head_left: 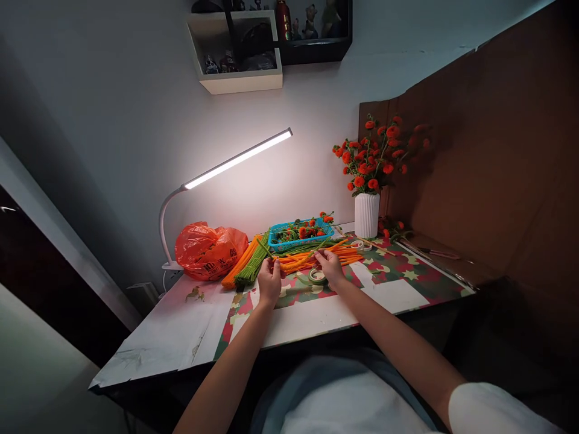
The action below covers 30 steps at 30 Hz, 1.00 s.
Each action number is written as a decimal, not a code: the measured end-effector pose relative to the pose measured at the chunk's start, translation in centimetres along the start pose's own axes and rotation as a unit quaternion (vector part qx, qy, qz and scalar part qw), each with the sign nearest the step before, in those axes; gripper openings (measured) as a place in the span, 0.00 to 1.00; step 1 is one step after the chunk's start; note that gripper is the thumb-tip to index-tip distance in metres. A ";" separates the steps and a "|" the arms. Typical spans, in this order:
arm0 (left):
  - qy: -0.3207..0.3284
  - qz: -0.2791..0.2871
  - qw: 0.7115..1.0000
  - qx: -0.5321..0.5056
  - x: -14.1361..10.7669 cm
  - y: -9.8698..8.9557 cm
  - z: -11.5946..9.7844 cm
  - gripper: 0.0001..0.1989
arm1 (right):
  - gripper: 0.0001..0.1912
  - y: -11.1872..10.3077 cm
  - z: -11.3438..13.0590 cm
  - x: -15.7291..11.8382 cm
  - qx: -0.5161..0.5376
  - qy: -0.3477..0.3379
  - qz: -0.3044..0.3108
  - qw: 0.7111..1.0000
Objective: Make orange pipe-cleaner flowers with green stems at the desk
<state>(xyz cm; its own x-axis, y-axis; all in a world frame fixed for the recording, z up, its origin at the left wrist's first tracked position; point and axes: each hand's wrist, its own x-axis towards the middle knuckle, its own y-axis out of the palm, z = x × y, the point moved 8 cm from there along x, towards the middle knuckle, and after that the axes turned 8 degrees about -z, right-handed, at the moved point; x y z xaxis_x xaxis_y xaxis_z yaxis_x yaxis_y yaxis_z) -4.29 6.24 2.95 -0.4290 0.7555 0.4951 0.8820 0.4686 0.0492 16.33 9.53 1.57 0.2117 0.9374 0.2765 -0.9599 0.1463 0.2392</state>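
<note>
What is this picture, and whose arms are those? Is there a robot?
No robot here, just a person using two bare hands. There's only one picture, taken by a camera worn on that person's head, so you see almost what they see, looking forward and down.

On the table lie a bunch of green stems, many orange strips, a reddish plastic bag and a blue basket with little flowers inside. A white vase holds more flowers, and a lamp shines above.

The left hand and right hand seem to pinch a thin orange piece between them.
</note>
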 end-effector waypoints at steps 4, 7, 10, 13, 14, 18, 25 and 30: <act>0.085 0.057 0.986 0.128 -0.7 0.8 -1.2 0.13 | 0.20 -0.5 0.3 0.3 -0.012 -0.042 -0.027 0.999; 0.130 0.106 0.968 0.185 -1.1 1.7 -1.6 0.13 | 0.17 -0.4 0.7 0.0 -0.037 -0.076 -0.031 0.996; 0.158 0.160 0.953 0.203 -1.7 2.7 -1.6 0.14 | 0.13 0.0 1.6 -0.7 -0.064 -0.109 -0.014 0.992; 0.177 0.216 0.935 0.219 -2.5 3.6 -1.4 0.15 | 0.09 -0.1 3.7 -1.8 -0.116 -0.195 -0.023 0.974; 0.183 0.235 0.928 0.224 -2.8 3.9 -1.4 0.15 | 0.08 -0.1 4.5 -2.2 -0.140 -0.241 -0.025 0.960; 0.192 0.287 0.915 0.210 -3.6 4.7 -1.5 0.16 | 0.06 1.3 5.6 -3.5 -0.242 -0.358 0.043 0.901; 0.002 0.222 0.972 0.073 -2.0 3.7 0.6 0.21 | 0.08 1.7 2.9 -2.1 -0.237 -0.248 0.076 0.936; -0.076 0.194 0.978 -0.008 -1.8 3.2 0.8 0.25 | 0.10 0.9 2.4 -1.4 -0.199 -0.213 0.027 0.956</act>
<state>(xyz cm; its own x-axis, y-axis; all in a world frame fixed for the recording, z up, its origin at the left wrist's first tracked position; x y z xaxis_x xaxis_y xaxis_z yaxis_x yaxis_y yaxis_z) -0.84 6.79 1.52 -0.0850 0.9349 0.3446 0.9865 0.1276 -0.1027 15.57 7.57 3.66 0.1336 0.7464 0.6520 -0.9476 0.2889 -0.1366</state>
